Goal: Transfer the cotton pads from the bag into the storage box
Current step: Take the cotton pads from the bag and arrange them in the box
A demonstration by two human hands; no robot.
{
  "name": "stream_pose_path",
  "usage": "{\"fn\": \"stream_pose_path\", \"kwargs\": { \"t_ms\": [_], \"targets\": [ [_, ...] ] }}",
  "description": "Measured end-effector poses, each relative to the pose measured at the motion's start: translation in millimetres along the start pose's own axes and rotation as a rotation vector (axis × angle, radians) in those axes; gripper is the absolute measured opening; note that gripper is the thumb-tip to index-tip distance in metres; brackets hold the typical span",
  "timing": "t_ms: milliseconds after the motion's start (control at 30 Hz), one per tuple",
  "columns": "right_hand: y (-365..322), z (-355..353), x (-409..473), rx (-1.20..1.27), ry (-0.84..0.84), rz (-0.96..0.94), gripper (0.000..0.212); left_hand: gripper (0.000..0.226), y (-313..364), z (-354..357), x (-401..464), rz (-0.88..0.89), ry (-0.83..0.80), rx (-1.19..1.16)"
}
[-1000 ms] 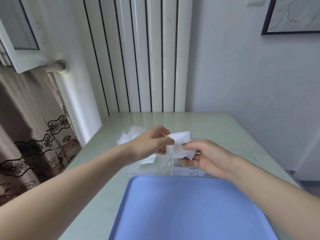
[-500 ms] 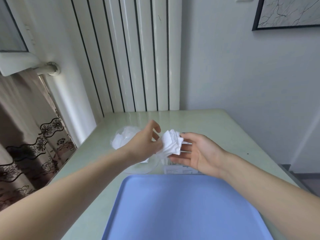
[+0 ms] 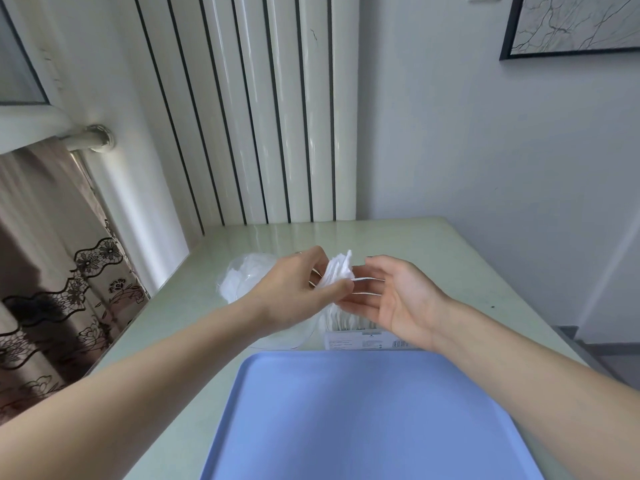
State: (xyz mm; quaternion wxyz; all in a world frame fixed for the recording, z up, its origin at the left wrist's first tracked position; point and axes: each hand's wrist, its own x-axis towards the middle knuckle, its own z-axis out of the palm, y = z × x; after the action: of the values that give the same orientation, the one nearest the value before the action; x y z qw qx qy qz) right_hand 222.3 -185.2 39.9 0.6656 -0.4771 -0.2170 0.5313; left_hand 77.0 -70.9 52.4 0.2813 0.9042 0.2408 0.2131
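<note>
cotton pads [image 3: 337, 273] | light, soft, slippery stack above storage box [image 3: 349, 323] | left hand [image 3: 294, 292] grip pinching lower edge | right hand [image 3: 398, 299] released

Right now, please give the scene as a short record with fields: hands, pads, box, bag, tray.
left hand: pinches a stack of pads
right hand: open, palm up, beside the stack
box: clear, under the hands, already holds pads
bag: clear, left of the box, some pads inside
tray: blue, nearest the person, nothing on it
</note>
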Motion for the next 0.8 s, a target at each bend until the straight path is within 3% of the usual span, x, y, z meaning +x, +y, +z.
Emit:
{"fn": "stream_pose_path", "kwargs": {
  "t_ms": [267,467,800],
  "targets": [
    [-1.7,-3.4,-2.7,-0.130,-0.035,-0.013,0.040,0.041,-9.1,0.5,2.1,0.012,-0.116,-0.108],
    [-2.5,-1.5,-5.6,-0.199,-0.102,-0.047,0.028,0.038,-8.5,-0.5,3.2,0.015,-0.050,-0.074],
    [-1.6,5.6,-1.1,-0.272,0.055,-0.148,0.002,0.047,-9.8,-4.0,0.5,-0.051,0.009,-0.065]
  ]
}}
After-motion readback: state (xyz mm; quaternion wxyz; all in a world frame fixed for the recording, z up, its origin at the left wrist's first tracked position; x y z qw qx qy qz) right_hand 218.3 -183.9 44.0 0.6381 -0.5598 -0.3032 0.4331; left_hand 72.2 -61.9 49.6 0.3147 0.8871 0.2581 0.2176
